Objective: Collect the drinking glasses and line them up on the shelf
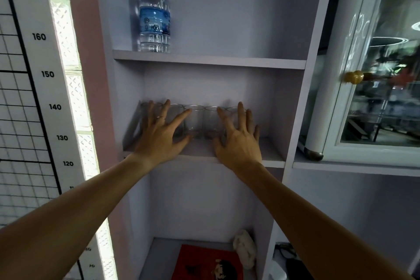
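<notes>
Clear glasses btwn both hands' grip.

The shelf and its whole unit are a pale lilac grey. The drinking glasses on it are clear and colourless. Above, the clear water bottle carries a blue label with white print and a white cap. The left hand wears a thin silver ring. The height chart is white with black numerals beside a black grid. The cabinet is white with a gold knob. A red item lies below.
</notes>
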